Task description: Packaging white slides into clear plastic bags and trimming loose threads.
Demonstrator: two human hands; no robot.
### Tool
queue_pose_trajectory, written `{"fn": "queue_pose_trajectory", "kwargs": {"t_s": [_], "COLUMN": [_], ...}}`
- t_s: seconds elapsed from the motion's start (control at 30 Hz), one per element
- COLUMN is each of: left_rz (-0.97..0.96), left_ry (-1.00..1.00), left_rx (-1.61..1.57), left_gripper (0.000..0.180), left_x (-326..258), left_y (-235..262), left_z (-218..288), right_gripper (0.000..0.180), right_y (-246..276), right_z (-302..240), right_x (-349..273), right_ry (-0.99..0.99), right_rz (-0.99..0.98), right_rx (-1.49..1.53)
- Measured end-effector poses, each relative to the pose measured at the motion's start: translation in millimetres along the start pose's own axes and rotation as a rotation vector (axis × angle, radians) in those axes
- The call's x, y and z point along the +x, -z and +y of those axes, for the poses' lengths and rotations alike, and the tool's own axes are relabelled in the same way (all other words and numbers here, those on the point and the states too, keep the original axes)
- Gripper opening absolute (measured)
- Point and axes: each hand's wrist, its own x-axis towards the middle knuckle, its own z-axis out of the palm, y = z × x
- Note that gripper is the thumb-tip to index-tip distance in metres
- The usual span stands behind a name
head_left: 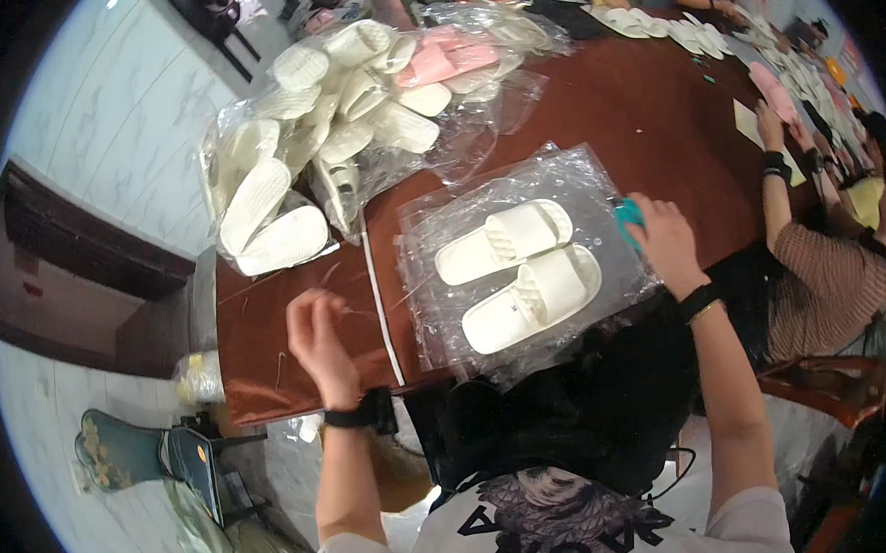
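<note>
A pair of white slippers [530,277] lies side by side on a stack of clear plastic bags [608,278] in front of me. My right hand [668,243] is at the right edge of the bags, its fingers curled over a small teal tool [629,223] that is mostly hidden. To the left of the bags, my left hand [319,341] is raised over the table, slightly blurred, with its fingers bent together. Thin pale strands show near its fingertips, but whether it pinches one is unclear.
Bagged white slippers [354,106] and a pink pair [444,58] are heaped at the back left of the brown table [605,108]. A white strip [379,300] runs across the tabletop. At the right, a co-worker's hands [771,129] are beside a pink slipper [774,91].
</note>
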Motion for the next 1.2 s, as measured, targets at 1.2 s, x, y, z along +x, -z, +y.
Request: {"fn": "queue_pose_trajectory", "kwargs": {"t_s": [1.2], "left_rz": [-0.776], "left_ry": [-0.451], "left_rx": [0.797], "left_gripper": [0.036], "left_x": [-5.0], "left_y": [-92.7], "left_z": [-83.9], "right_gripper": [0.027], "right_y": [-5.5], "right_z": [-98.1], "right_x": [-19.1], "right_ry": [0.694], "right_rz": [-0.334], "right_rx": [0.01]}}
